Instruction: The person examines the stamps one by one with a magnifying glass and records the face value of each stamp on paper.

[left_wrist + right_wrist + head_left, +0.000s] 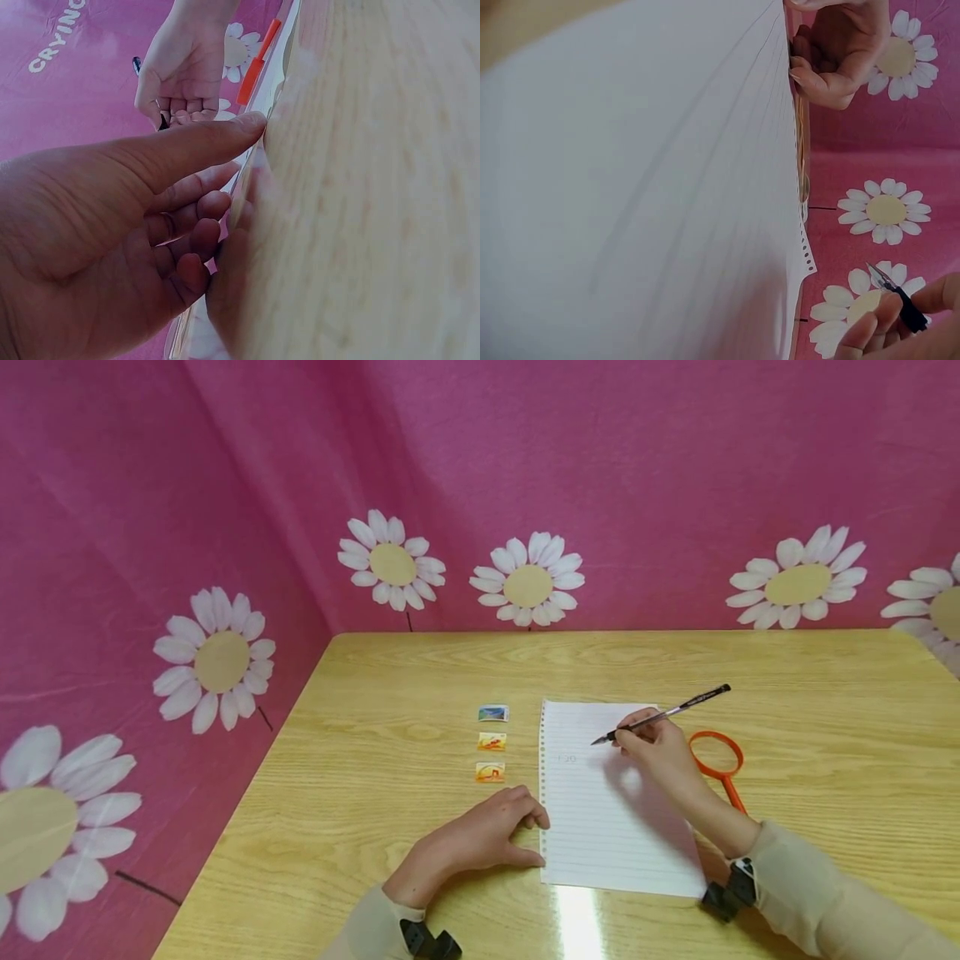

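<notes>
With right hand (663,756) pinched pen (690,702) over paper (592,843); with left hand (480,835), loose, empty, risked slippage by merely touching its edge.

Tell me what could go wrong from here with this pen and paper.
The lined paper might slip during writing, since the left hand lies just at its punched edge. The right hand, holding the pen, is close beside the red magnifying glass and could knock it. The left hand might also nudge the nearest small card.
</notes>
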A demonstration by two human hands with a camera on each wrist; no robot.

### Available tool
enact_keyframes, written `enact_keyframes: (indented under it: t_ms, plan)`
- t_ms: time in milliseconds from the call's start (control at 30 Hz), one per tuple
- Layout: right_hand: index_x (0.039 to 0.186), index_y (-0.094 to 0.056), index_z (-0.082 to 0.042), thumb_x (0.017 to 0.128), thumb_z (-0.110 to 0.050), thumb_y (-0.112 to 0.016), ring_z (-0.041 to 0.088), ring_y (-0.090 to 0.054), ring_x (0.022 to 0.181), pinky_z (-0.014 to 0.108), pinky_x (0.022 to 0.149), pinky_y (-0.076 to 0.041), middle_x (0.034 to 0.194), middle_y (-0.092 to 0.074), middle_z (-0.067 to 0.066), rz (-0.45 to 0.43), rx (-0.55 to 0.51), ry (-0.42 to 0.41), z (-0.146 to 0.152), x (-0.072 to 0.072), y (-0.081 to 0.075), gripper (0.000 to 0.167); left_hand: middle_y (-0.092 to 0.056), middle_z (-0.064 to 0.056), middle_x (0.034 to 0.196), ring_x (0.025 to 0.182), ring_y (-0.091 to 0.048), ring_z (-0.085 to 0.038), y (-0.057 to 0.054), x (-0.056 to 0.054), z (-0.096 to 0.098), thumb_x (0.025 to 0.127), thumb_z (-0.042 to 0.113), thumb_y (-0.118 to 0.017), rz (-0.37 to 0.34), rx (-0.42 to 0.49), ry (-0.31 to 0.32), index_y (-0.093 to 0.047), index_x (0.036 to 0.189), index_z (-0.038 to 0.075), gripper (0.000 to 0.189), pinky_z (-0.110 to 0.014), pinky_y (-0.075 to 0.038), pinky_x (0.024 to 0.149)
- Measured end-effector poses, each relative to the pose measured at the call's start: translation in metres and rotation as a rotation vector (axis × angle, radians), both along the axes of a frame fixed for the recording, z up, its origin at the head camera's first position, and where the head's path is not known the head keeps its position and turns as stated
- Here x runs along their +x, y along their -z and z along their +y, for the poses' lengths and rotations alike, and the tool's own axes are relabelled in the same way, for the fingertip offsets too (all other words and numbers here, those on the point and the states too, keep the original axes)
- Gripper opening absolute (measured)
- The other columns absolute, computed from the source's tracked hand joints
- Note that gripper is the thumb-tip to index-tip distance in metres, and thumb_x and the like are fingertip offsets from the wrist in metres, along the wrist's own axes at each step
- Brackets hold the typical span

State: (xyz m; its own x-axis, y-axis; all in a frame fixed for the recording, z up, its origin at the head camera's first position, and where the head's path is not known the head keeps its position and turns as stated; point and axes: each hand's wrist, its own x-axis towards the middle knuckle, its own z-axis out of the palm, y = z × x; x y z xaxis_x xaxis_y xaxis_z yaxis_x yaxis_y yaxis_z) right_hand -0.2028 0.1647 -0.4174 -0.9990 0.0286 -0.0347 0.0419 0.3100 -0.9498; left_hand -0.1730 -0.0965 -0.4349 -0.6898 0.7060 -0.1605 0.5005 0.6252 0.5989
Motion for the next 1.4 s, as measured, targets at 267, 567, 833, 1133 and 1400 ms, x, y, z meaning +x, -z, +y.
enact_keyframes:
  t_ms: [267, 567, 833, 1133, 1400]
  plan:
    - [0.106, -0.053, 0.003, 0.094, -0.008, -0.057, -0.003, -0.06, 0.079, 0.017, 0.074, -0.053, 0.079, -0.06, -0.019, 0.013, -0.054, 0.002, 0.007, 0.002, 0.0, 0.017, -0.051, 0.007, 0.097, 0.091, -0.044, -0.002, 0.003, -0.001, 0.0, 0.083, 0.027, -0.079, -0.008, 0.008, 0.0, -0.063, 0.109, 0.016, 0.032, -0.015, -0.04, 0.086]
    - [0.104, -0.053, -0.002, 0.096, -0.01, -0.056, -0.001, -0.059, 0.08, 0.018, 0.075, -0.052, 0.08, -0.059, -0.019, 0.042, -0.094, 0.008, 0.017, 0.005, 0.003, 0.011, -0.05, 0.008, 0.097, 0.091, -0.044, -0.002, 0.004, -0.002, 0.0, 0.083, 0.027, -0.079, -0.009, 0.011, 0.0, -0.063, 0.109, 0.017, 0.032, -0.015, -0.04, 0.086]
    - [0.096, -0.055, -0.011, 0.096, -0.006, -0.057, 0.0, -0.059, 0.077, 0.016, 0.072, -0.051, 0.08, -0.061, -0.018, 0.074, -0.207, 0.04, 0.024, 0.008, 0.006, 0.006, -0.05, 0.008, 0.097, 0.091, -0.044, -0.003, 0.002, 0.0, 0.0, 0.083, 0.027, -0.079, -0.039, 0.009, -0.019, -0.063, 0.109, 0.017, 0.032, -0.016, -0.04, 0.087]
    - [0.096, -0.055, -0.013, 0.097, -0.009, -0.057, 0.0, -0.058, 0.074, 0.016, 0.068, -0.05, 0.08, -0.062, -0.017, 0.077, -0.244, 0.059, 0.042, 0.014, 0.006, 0.005, -0.051, 0.008, 0.098, 0.092, -0.045, -0.003, 0.001, 0.001, 0.001, 0.084, 0.028, -0.078, -0.044, 0.012, -0.02, -0.061, 0.108, 0.018, 0.032, -0.017, -0.041, 0.088]
    - [0.095, -0.055, -0.013, 0.097, -0.009, -0.057, 0.0, -0.057, 0.074, 0.015, 0.065, -0.049, 0.084, -0.061, -0.015, 0.08, -0.295, 0.075, 0.059, 0.017, 0.007, 0.005, -0.051, 0.007, 0.098, 0.092, -0.045, -0.003, 0.002, 0.001, 0.0, 0.083, 0.027, -0.078, -0.042, 0.021, -0.023, -0.061, 0.108, 0.018, 0.031, -0.018, -0.041, 0.088]
